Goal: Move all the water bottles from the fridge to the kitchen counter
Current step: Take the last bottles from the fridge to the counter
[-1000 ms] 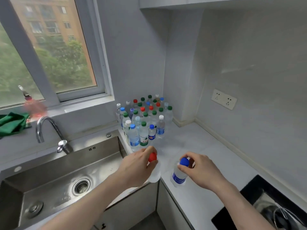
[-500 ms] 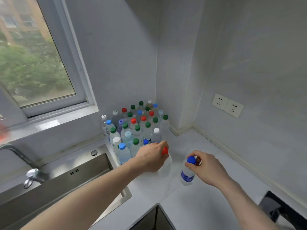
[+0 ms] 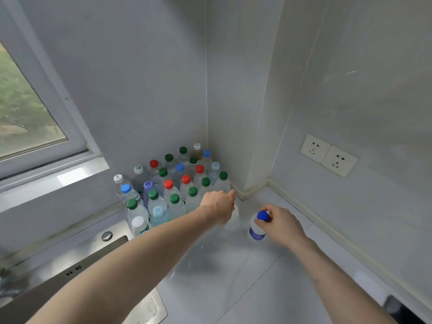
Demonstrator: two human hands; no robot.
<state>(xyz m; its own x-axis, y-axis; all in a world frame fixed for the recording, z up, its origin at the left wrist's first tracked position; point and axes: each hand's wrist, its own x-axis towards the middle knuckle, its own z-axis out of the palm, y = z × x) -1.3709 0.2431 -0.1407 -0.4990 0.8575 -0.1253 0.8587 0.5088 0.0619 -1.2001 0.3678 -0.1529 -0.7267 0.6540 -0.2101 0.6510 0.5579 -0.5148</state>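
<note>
both hands [image 3: 219, 206] [image 3: 280, 224] have carried their gripped bottles [image 3: 257, 228] nearer the cluster [image 3: 173, 183].

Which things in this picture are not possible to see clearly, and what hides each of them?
All in the head view:
- Red-capped bottle: the left hand covers its cap and neck; whether it stands on the counter is unclear.
- Blue-capped bottle: the right hand hides one side; label blurred.
- Bottle cluster: front bottles behind the left forearm; labels too small.
- Sink: cut by the left edge.
- Fridge: not in view.
</note>
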